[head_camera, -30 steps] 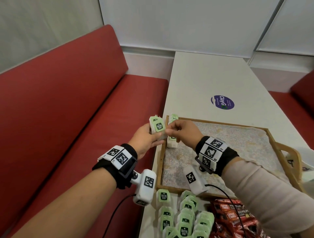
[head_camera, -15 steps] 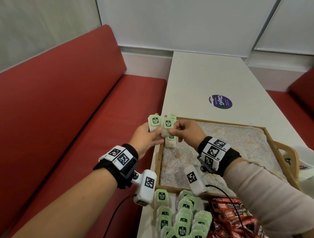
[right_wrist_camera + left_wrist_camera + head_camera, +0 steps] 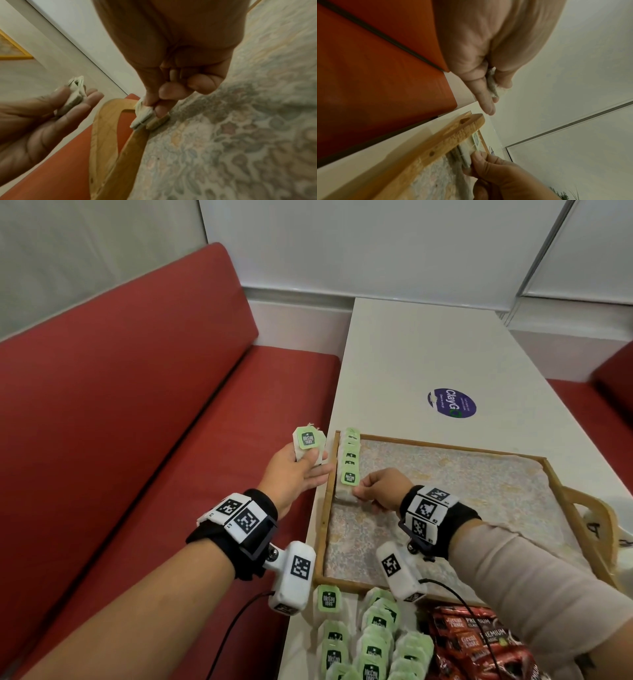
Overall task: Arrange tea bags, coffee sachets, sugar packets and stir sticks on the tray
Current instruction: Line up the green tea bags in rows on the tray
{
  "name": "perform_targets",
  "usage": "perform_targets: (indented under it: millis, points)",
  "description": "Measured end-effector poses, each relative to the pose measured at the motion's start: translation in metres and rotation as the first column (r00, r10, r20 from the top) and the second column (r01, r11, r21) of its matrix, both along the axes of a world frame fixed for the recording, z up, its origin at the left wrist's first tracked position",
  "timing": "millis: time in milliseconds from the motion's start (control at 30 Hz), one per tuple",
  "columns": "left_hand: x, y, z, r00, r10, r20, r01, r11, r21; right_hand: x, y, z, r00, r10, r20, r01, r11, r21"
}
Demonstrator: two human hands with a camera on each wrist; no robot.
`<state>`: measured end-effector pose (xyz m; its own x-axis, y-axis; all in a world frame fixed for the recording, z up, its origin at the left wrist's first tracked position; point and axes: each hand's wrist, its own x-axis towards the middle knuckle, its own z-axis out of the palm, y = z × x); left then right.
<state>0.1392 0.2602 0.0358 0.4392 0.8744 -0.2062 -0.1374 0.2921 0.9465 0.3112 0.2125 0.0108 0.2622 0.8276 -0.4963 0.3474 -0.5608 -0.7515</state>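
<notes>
At the near edge of the white table [image 3: 428, 354] lay a pile of tea bags [image 3: 373, 642] with green tags. Just to their right sat a heap of red coffee sachets [image 3: 476, 642]. Past them sat the wooden tray [image 3: 329, 508] with a flowery cloth [image 3: 462, 491] inside it.

The right hand [image 3: 380, 489] was low over the left part of the tray. Its thumb and fingers [image 3: 150, 98] pinched a tea bag [image 3: 347, 484] down by the tray's left wall. That bag was the nearest one in a short row of tea bags [image 3: 350, 451] that ran away along the left wall to the far left corner.

The left hand [image 3: 294, 474] was up in the air just left of the tray, over the red bench [image 3: 137, 440]. Its thumb pressed a small stack of tea bags [image 3: 308, 446] against its fingers, which lay mostly straight.

Farther off on the table was a round purple sticker [image 3: 451, 402].
</notes>
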Motion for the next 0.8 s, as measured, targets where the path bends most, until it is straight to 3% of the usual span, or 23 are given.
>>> perform_targets:
  millis: [133, 400, 533, 667, 800]
  points:
    - [0.000, 0.002, -0.001, 1.000, -0.009, -0.017, 0.010, 1.000, 0.007, -0.004, 0.004, 0.002, 1.000, -0.031, 0.003, 0.031, 0.999, -0.032]
    - [-0.003, 0.002, -0.001, 0.999, -0.015, -0.036, 0.015, 1.000, 0.005, -0.009, 0.012, 0.000, 0.989, 0.014, 0.150, 0.001, 0.995, -0.097]
    - [-0.005, 0.002, 0.000, 0.997, -0.024, -0.078, 0.025, 1.000, 0.017, -0.009, 0.010, 0.002, 0.959, 0.014, 0.283, -0.014, 1.000, 0.000]
    - [-0.007, 0.003, 0.000, 0.995, -0.014, -0.096, 0.016, 1.000, 0.020, -0.013, 0.008, 0.006, 0.944, 0.128, 0.304, -0.168, 0.980, 0.111]
    - [-0.006, 0.001, 0.001, 0.995, -0.010, -0.099, 0.012, 1.000, 0.025, -0.020, 0.006, 0.005, 0.921, 0.263, 0.288, -0.286, 0.957, 0.042]
